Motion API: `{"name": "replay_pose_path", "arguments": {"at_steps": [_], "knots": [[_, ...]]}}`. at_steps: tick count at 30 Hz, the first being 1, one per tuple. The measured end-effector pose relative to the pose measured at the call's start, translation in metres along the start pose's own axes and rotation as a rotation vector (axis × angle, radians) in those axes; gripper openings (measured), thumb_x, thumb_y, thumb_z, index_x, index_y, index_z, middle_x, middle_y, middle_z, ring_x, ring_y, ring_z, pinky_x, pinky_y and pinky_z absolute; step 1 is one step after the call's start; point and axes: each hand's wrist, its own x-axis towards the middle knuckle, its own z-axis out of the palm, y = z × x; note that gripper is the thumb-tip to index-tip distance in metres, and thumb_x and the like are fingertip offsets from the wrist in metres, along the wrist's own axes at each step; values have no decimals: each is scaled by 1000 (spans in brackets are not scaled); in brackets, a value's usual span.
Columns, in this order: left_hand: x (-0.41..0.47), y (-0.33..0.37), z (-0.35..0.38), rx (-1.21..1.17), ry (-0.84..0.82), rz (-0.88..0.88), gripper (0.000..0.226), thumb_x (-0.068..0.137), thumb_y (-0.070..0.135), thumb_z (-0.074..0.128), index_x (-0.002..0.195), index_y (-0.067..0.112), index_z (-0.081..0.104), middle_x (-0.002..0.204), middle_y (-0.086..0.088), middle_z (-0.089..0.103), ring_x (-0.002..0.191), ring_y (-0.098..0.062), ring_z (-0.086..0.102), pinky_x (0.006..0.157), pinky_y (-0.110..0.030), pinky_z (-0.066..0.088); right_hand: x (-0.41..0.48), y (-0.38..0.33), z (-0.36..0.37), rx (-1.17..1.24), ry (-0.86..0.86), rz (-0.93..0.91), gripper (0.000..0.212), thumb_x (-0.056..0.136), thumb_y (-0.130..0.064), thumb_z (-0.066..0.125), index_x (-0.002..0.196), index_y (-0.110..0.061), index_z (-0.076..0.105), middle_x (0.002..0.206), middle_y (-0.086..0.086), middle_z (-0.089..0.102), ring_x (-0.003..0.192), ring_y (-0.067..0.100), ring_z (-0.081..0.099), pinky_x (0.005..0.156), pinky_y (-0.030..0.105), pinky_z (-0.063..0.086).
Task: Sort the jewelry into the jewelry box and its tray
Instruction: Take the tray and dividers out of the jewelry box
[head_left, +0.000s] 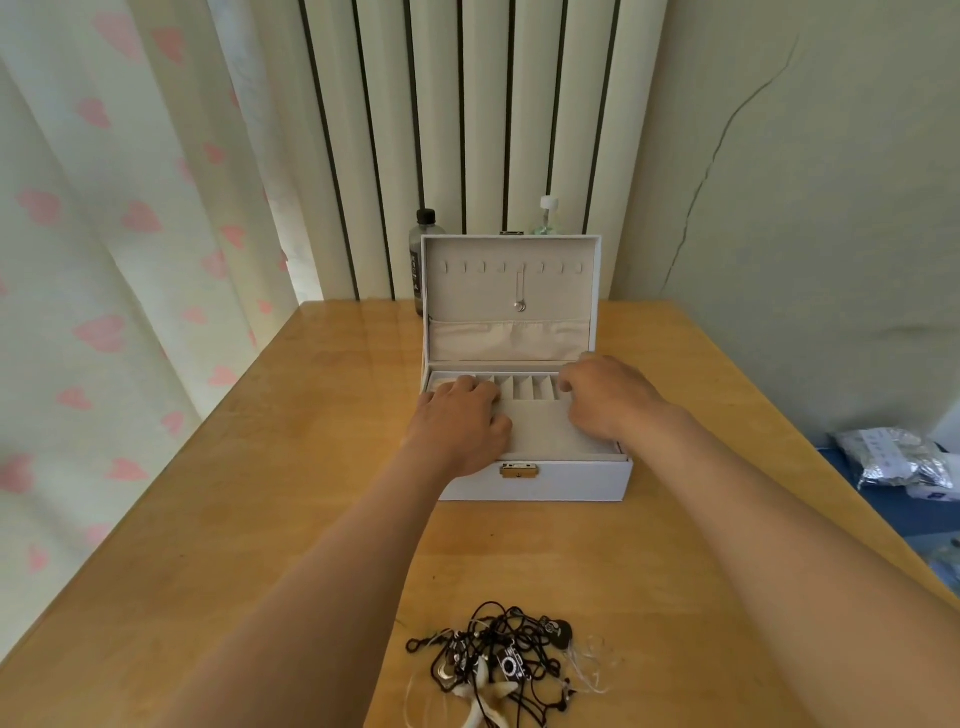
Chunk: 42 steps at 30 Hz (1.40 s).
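Wooden table (260, 519) | your left hand (460, 421), right hand (610, 402): fingers curled on tray (540, 428) in jewelry box (571, 480) | step: likely lifting tray out | next: keep it level, then tangled necklaces (498, 660)

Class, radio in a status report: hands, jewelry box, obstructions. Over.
Left hand, right hand: fingers curled into the tray, inside the open jewelry box. Tangled jewelry pile untouched on table. One necklace hangs in lid. Nothing in the way.

head view, forward and down
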Motion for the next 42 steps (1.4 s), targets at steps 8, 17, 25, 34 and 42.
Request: {"name": "replay_pose_path", "arguments": {"at_steps": [8, 17, 25, 34, 42], "knots": [[0, -1, 1, -2, 8, 2, 45, 97, 40, 38, 136, 22, 50, 140, -3, 50, 128, -26, 46, 110, -44, 32, 2, 19, -11, 57, -88, 83, 21, 78, -4, 50, 86, -8, 69, 99, 8, 61, 98, 26, 59, 81, 43, 56], [0, 0, 0, -6, 9, 2, 44, 97, 39, 39, 136, 22, 51, 140, -3, 51, 128, -26, 47, 109, -44, 33, 5, 21, -10, 114, -103, 105, 25, 84, 0, 47, 97, -1, 68, 104, 15, 65, 95, 30, 63, 80, 41, 56], [0, 0, 0, -20, 8, -5, 44, 96, 39, 39, 135, 23, 51, 139, -2, 51, 127, -25, 47, 109, -44, 33, 7, 20, -10, 112, -136, 86, 23, 93, -5, 42, 102, -3, 63, 107, 13, 60, 98, 28, 58, 81, 38, 52], [-1, 1, -2, -20, 5, 2, 44, 97, 38, 39, 138, 23, 49, 141, -2, 50, 128, -25, 46, 110, -44, 32, 17, 17, -9, 154, -200, 130, 17, 90, -2, 38, 83, -10, 52, 92, 10, 54, 74, 20, 46, 56, 28, 35], [-3, 4, -6, -141, 17, 58, 73, 84, 65, 40, 143, 23, 43, 144, 2, 52, 130, -23, 48, 111, -49, 34, 21, 12, -28, 825, -14, 402, 14, 85, 0, 47, 90, -3, 60, 85, 15, 59, 68, 30, 59, 51, 30, 49]]}}
